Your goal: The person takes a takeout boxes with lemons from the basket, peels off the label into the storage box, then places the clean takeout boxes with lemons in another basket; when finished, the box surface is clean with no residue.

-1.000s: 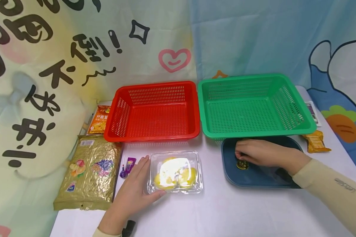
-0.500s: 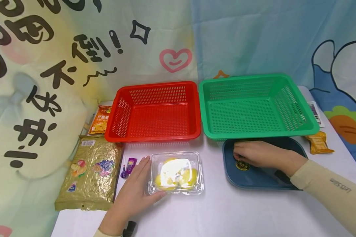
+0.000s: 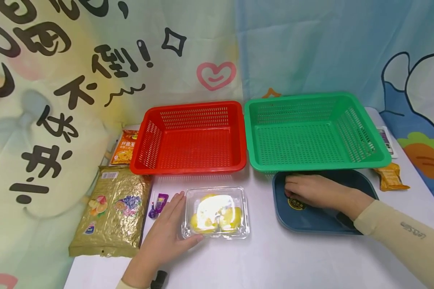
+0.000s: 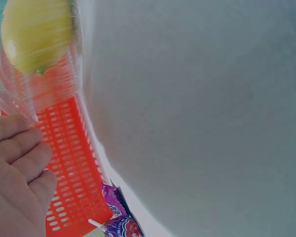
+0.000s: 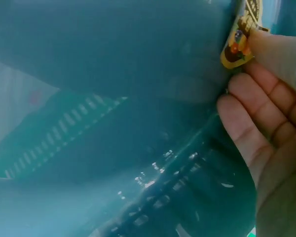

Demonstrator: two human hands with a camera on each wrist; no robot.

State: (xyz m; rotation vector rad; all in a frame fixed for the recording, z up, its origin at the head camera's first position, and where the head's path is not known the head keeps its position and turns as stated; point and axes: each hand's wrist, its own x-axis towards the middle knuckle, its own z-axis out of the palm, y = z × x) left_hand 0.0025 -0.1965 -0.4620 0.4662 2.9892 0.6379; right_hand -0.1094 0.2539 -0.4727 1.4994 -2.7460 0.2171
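Note:
My left hand (image 3: 166, 230) lies beside a clear plastic clamshell box (image 3: 217, 212) of lemons (image 3: 231, 216), fingers extended along its left side and thumb at its front corner. In the left wrist view the straight fingers are just below the box, and a lemon (image 4: 37, 34) shows through the plastic. Over at the right, my right hand (image 3: 314, 192) reaches into a dark blue tray (image 3: 311, 224) with its fingers bent down. A gold and black label (image 3: 296, 204) shows under that hand; the right wrist view has the thumb at the edge of the label (image 5: 241, 42). I cannot tell whether the fingers pinch anything.
Behind stand a red basket (image 3: 195, 148) and a green basket (image 3: 296, 144). At left lie a gold bag (image 3: 117, 212), an orange snack packet (image 3: 124, 148), a purple-wrapped candy (image 3: 161, 202) and a lollipop (image 3: 152, 211). An orange packet (image 3: 391, 176) and a white packet (image 3: 386, 140) are at right.
The right hand has shifted slightly left within the tray, uncovering more of the label. The left hand keeps its place by the clamshell box. The whole head view has drifted slightly.

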